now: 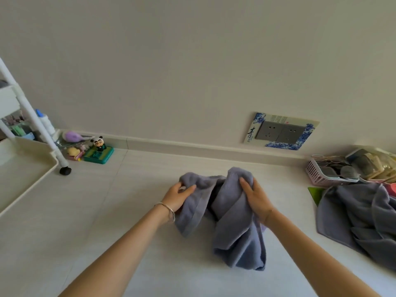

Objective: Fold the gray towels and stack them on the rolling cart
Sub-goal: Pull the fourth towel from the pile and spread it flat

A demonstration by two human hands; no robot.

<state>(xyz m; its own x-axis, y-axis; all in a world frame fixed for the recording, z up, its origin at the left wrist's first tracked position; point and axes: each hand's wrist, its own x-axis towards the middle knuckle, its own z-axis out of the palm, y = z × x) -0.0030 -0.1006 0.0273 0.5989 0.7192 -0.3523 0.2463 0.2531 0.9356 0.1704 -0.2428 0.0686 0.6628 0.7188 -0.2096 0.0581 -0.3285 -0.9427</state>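
Observation:
A crumpled gray towel (233, 221) hangs in front of me above the pale tiled floor, held by both hands. My left hand (177, 197), with a bracelet at the wrist, grips its left upper edge. My right hand (256, 199) grips a bunched fold at the top right. The towel's lower end droops down toward the floor. A heap of several more gray towels (362, 219) lies on the floor at the right. The white rolling cart (27, 166) stands at the left, its near tray bare.
Small toys (97, 150) and a bottle (46, 121) sit by the baseboard beside the cart's wheel (65, 170). A pink basket (327, 174) with clutter stands at the far right by the wall. A wall socket (280, 131) is low on the wall.

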